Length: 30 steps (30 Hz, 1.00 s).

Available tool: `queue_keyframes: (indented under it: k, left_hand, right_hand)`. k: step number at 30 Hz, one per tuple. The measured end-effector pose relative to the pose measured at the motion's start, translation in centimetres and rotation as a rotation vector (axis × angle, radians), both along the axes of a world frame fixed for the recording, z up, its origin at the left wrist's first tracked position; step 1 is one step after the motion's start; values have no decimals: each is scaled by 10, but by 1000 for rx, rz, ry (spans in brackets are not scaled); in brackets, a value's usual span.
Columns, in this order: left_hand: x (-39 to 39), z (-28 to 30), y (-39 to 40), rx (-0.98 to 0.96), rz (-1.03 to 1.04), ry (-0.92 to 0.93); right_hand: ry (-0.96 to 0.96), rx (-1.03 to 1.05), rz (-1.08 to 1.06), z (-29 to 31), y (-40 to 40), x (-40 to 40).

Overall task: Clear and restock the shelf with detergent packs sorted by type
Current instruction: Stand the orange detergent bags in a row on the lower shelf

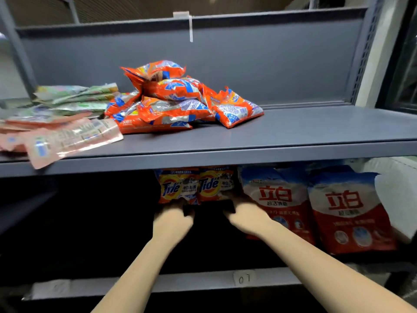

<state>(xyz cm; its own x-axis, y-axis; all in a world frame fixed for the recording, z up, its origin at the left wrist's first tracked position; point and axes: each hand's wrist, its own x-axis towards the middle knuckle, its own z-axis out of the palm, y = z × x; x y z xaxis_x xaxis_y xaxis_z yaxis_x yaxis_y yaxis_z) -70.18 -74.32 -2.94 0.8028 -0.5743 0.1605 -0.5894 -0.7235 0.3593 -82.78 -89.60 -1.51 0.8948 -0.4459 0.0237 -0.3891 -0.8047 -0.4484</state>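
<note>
On the lower shelf two orange Tide packs stand upright side by side. My left hand (172, 219) grips the bottom of the left Tide pack (178, 185). My right hand (244, 214) grips the bottom of the right Tide pack (215, 183). To their right stand two larger red-and-white detergent bags (275, 195) (347, 211). On the upper shelf (293, 132) lies a heap of orange Tide packs (180, 100), with flat green packs (74, 96) and pink packs (67, 138) at the left.
The upper shelf's front edge (225, 157) runs just above my hands. A label marked 01 (244, 278) sits on the lower shelf's front rail. The lower shelf's left part is dark. A white bag (397, 199) leans at the far right.
</note>
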Motion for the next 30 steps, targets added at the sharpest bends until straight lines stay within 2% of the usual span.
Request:
queue_keyframes:
  k: [4, 8, 12, 14, 16, 24, 30]
  left_hand:
    - [-42, 51, 22, -63, -28, -165]
    - [-63, 103, 40, -315, -84, -305]
    - [-58, 151, 46, -522, -57, -444]
    - [-43, 172, 42, -613, -50, -400]
    - [-23, 189, 36, -625, -14, -352]
    - [53, 228, -10, -673, -53, -35]
    - [86, 242, -50, -600, -51, 254]
  right_hand:
    - [-85, -148, -2, 48, 32, -31]
    - [-344, -169, 31, 93, 54, -51]
    - [-588, -185, -43, 128, 59, -53]
    - [-664, -190, -104, 145, 49, -44]
    - [-666, -162, -160, 159, 34, -30]
    - [-429, -244, -288, 176, -23, 54]
    - [-234, -378, -337, 186, -48, 104]
